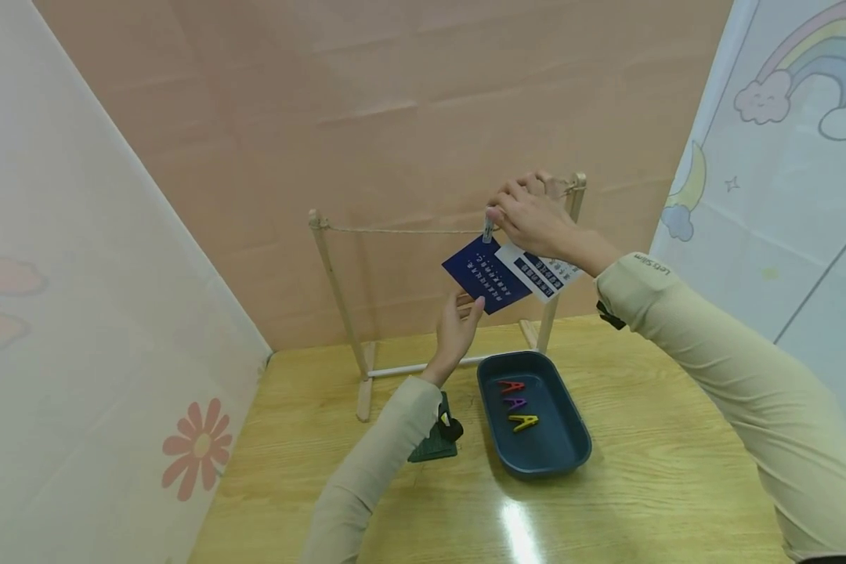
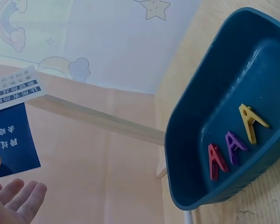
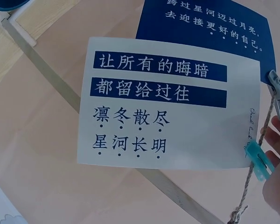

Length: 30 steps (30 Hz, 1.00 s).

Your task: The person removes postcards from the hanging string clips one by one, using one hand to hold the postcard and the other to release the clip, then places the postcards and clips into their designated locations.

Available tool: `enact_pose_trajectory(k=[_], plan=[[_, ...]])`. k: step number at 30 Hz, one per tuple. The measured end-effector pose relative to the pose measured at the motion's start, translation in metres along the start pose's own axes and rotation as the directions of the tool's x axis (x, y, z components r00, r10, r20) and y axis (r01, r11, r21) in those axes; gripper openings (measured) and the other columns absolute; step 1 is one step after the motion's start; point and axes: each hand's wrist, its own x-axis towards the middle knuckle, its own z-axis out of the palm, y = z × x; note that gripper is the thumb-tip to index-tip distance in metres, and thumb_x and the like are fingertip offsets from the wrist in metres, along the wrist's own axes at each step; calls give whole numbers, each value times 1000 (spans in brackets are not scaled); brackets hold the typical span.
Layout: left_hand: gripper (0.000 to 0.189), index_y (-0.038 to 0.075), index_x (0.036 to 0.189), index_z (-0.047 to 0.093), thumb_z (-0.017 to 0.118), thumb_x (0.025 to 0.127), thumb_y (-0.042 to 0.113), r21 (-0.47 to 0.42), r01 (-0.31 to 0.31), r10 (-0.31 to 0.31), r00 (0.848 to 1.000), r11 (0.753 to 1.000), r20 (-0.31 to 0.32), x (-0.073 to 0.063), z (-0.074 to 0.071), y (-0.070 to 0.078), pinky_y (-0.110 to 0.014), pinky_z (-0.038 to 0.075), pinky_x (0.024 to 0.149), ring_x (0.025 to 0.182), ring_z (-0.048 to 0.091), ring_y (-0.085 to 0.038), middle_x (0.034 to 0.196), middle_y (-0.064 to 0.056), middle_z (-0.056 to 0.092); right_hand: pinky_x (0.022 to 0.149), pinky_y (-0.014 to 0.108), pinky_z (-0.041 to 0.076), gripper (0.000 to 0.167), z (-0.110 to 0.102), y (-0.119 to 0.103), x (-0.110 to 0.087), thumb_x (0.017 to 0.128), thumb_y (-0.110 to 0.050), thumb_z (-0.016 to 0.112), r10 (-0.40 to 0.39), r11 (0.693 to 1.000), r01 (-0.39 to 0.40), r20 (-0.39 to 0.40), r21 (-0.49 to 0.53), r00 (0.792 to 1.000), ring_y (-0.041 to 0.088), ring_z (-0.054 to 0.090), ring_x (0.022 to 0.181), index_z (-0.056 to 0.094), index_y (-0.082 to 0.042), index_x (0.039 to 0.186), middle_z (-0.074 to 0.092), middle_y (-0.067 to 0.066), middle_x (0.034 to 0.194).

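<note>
Left hand (image 1: 457, 335) pinches a navy card (image 1: 475, 270) at its lower edge, card tilted below the rope (image 1: 395, 231) under a pale clip (image 1: 488, 229), right hand (image 1: 538, 223) at that clip, grip impossible to tell, white card (image 3: 196, 126) overlapping.

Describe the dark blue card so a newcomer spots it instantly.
On the table stands a wooden frame with a rope strung across its top. At the rope, the dark blue card carries white writing, unlike the mostly white card overlapping it.
</note>
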Motion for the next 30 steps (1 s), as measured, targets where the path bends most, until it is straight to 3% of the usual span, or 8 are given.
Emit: enact_pose_trajectory(k=[5,12,15,23,30], plan=[[36,-7,124,54,61,101,20,-24,-55,55,998,998,-8,0,0,2,-30,58,81,92,69,-25,105,-17,66,110,58,9,38,1,-2,0,109,-31,37,19,1000,-19,13,7,1000,40,38,119,62,-4,119,59,15,118],[23,-7,114,59,61,100,11,-74,31,-33,999,997,-21,2,4,3,-34,61,73,86,71,-33,100,-21,66,109,59,10,37,3,-4,-1,109,-30,39,6,1000,-6,5,12,1000,40,40,117,62,-2,118,61,16,116],[18,-10,108,61,60,100,7,-79,33,-35,999,996,-32,2,4,5,-39,61,74,85,71,-38,99,-25,67,110,58,12,36,3,-3,-1,108,-29,42,-7,999,6,12,32,1000,41,40,117,62,-1,119,61,18,115],[16,-20,106,57,54,99,-6,-149,6,-8,1000,989,-12,-7,-8,38,-55,58,77,87,65,-53,100,-37,63,106,57,25,32,1,-2,-1,103,-25,56,-36,994,37,-17,98,999,42,44,115,64,3,116,62,22,116],[14,-21,103,56,54,98,-7,-170,3,-4,1000,985,-7,-8,-10,44,-54,58,75,84,65,-53,97,-38,63,113,57,14,26,-6,-7,1,97,-28,67,47,993,-42,-41,111,998,41,44,118,68,-3,104,64,19,115]])
